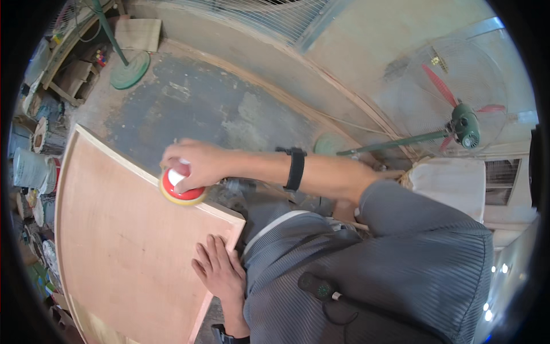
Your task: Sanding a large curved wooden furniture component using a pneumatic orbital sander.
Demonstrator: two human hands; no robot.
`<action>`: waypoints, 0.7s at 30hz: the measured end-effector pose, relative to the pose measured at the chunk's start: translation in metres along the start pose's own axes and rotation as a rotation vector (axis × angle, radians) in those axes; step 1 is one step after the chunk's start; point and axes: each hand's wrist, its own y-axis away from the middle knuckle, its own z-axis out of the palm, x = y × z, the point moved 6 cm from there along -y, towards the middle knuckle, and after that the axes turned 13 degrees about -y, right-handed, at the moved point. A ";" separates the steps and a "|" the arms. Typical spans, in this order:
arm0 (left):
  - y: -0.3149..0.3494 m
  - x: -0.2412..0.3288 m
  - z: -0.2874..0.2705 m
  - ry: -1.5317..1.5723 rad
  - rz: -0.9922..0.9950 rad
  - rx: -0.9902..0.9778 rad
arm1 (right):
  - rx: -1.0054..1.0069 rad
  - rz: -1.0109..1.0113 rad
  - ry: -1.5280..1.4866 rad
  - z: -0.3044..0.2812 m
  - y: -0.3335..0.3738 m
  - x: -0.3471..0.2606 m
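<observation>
A wide wooden panel [120,229] with raised edge strips lies in front of me. My right hand [197,163] is closed over the top of a round red, white and yellow sander [177,192]. The sander rests on the panel's far edge strip [132,163], and the hand is slightly blurred. Lower down, my left hand [220,269] lies flat with fingers spread on the panel near its corner, holding nothing. Dark bands circle both wrists.
A green fan stand base [130,70] stands on the grey floor at the far left. At the right is a large fan [458,114] with red blades on a green pole. Buckets and rolls [31,169] crowd the left side. A pale cloth-covered seat [447,186] is behind my arm.
</observation>
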 end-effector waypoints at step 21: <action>0.028 -0.017 -0.008 0.161 0.037 0.359 | -0.114 -0.125 0.696 0.021 0.107 -0.044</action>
